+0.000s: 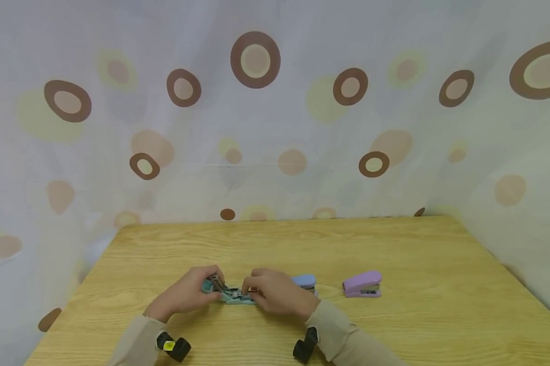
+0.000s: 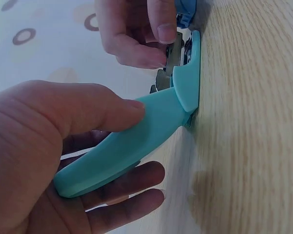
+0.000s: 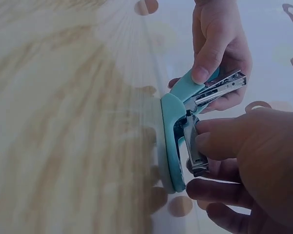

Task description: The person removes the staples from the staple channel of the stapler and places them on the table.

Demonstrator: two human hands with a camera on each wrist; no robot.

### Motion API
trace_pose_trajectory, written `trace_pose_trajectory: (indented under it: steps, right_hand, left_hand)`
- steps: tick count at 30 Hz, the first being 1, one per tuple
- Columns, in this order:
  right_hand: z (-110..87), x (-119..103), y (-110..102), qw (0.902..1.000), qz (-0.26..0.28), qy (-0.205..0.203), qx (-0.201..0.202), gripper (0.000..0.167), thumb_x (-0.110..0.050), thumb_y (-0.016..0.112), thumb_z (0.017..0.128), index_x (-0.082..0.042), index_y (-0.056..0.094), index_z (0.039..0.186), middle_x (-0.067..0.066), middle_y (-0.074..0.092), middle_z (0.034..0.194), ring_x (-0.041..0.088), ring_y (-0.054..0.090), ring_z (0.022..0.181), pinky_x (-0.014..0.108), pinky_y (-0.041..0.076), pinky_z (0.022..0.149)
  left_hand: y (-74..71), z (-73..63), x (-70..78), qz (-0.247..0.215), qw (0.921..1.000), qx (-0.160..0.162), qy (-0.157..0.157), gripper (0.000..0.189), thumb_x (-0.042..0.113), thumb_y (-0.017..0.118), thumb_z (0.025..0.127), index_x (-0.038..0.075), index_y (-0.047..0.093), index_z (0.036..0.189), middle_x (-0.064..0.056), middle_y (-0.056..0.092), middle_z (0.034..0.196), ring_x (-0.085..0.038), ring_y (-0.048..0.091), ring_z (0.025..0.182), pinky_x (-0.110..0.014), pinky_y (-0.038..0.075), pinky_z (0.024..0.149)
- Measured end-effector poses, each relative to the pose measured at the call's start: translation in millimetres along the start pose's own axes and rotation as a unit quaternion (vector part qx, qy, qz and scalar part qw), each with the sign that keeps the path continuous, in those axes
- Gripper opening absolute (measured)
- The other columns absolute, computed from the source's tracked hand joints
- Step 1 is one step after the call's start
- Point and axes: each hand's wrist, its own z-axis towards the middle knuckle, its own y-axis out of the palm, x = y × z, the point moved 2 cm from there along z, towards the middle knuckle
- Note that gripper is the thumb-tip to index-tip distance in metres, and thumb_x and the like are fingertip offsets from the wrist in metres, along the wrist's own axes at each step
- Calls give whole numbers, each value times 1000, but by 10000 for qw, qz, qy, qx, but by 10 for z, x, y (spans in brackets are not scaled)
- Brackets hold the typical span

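A teal stapler rests on the table, its top arm swung far back from the base. My left hand grips that teal top arm, thumb along one side and fingers around the other. Across from it, my right hand pinches the metal staple channel between thumb and index finger, above the teal base. Another metal rail stays up with the top arm. In the head view my right hand covers the far end of the base.
Just behind my right hand stands a blue stapler, partly hidden. Farther right is a purple stapler. The wooden table ends at a patterned curtain. A black camera is strapped to each wrist.
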Motion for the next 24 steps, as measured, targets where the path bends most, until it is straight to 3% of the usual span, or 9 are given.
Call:
trace_pose_trajectory:
  steps: [12, 18, 24]
  right_hand:
    - [25, 23, 70, 9988, 257, 220, -362, 18, -6, 53, 93, -19, 64, 100, -6, 52, 82, 3, 37, 62, 15, 33, 57]
    - [71, -19, 93, 9983, 324, 227, -435, 14, -5, 56, 90, -19, 56, 89, -6, 43, 77, 6, 33, 64, 18, 29, 60]
    - [96, -16, 96, 9990, 273, 54, -357, 20, -7, 60, 88, -19, 48, 79, -7, 40, 72, 5, 34, 64, 16, 28, 60]
  left_hand:
    - [6, -13, -5, 33, 9999, -72, 109, 14, 14, 69, 87, 15, 59, 97, 4, 63, 92, -6, 57, 82, -25, 48, 71]
    - [1, -24, -21, 87, 9999, -58, 115, 15, 15, 70, 87, 16, 58, 97, 4, 63, 93, -5, 58, 83, -26, 49, 72]
    - [5, -14, -11, 89, 9996, -50, 278, 15, 15, 71, 87, 17, 59, 96, 5, 63, 93, -5, 57, 84, -26, 48, 73]
